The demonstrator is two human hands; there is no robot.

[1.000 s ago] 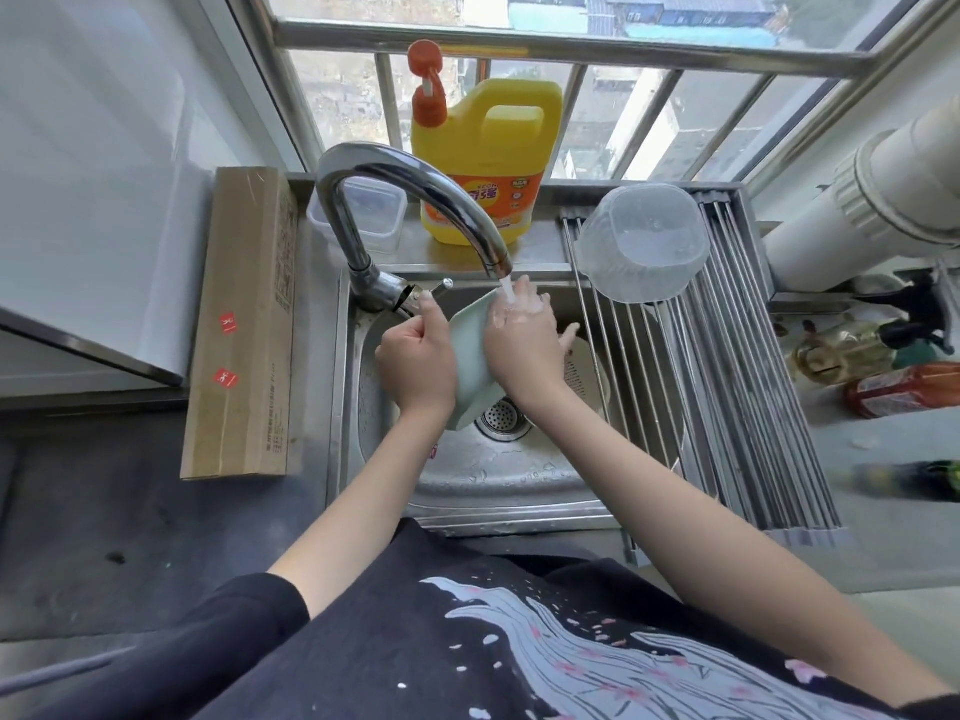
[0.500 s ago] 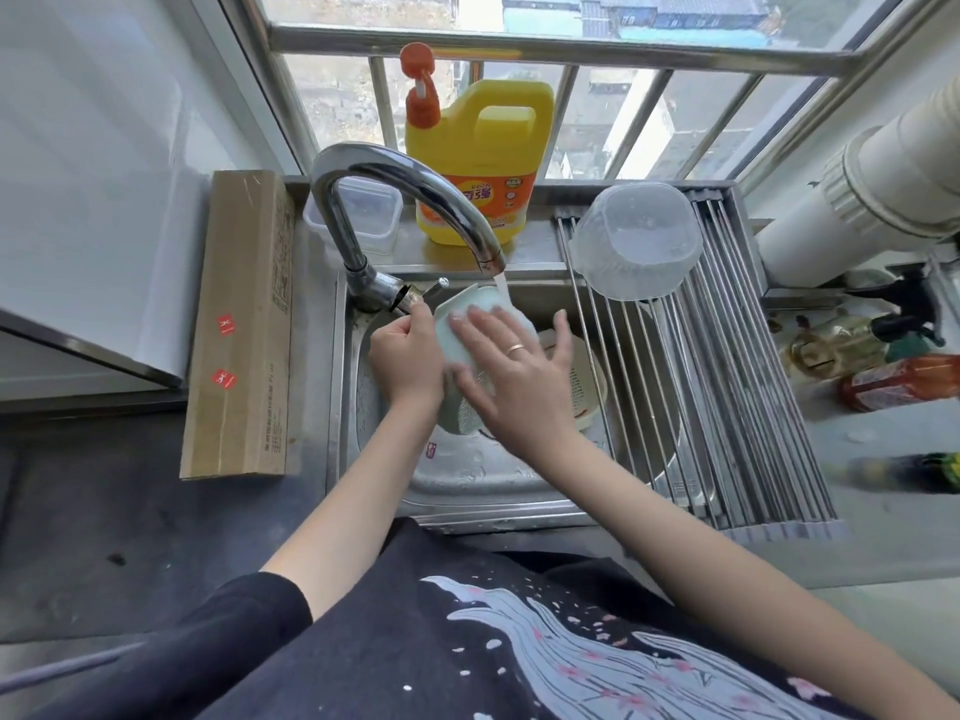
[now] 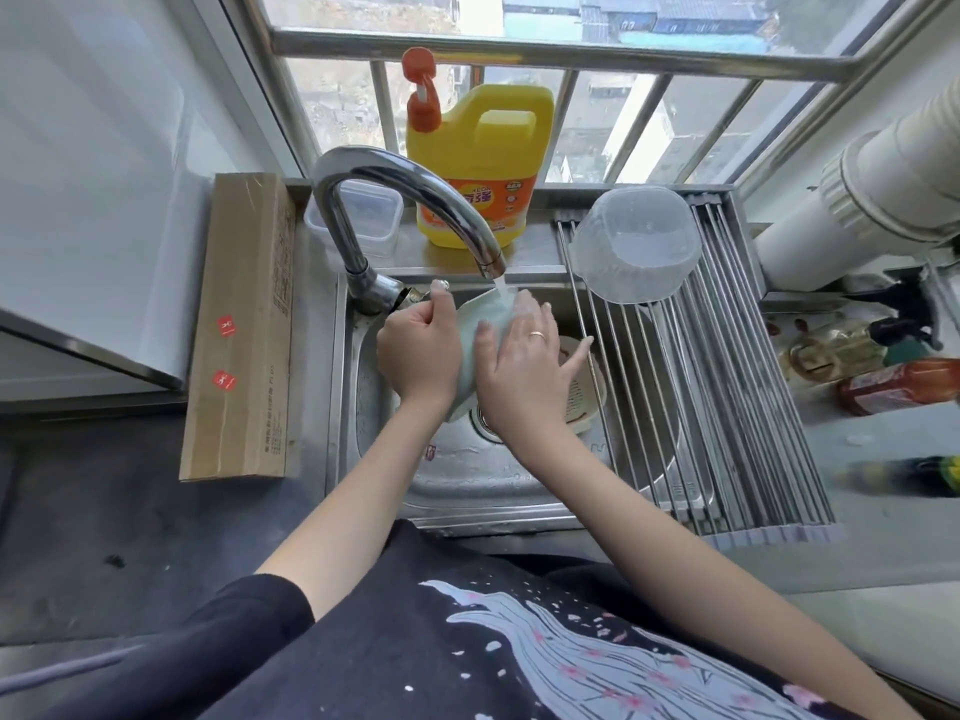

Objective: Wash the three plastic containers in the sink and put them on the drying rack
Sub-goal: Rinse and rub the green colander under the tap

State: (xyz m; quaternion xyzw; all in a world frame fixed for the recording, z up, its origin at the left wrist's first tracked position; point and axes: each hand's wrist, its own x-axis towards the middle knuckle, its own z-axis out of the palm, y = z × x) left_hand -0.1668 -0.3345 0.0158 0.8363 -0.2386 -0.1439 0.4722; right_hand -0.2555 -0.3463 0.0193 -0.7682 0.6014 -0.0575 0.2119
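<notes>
A pale green plastic container (image 3: 470,350) is held on edge over the steel sink (image 3: 467,480), under the running tap (image 3: 415,200). My left hand (image 3: 418,350) grips its left rim. My right hand (image 3: 524,366) lies flat on its right side with the fingers spread. Water falls on the container's top edge. A beige container (image 3: 584,392) lies in the sink behind my right hand, partly hidden. A clear container (image 3: 636,246) rests upside down at the far end of the roll-up drying rack (image 3: 727,407).
A yellow detergent jug (image 3: 480,163) and a small clear lidded box (image 3: 374,220) stand on the sill behind the tap. A long cardboard box (image 3: 241,324) lies left of the sink. Bottles (image 3: 893,387) lie on the counter right of the rack. A white pipe (image 3: 883,184) crosses the upper right.
The green container has been turned under the water. My right hand went from cupping its top edge to lying flat with spread fingers on its side. My left hand kept its grip.
</notes>
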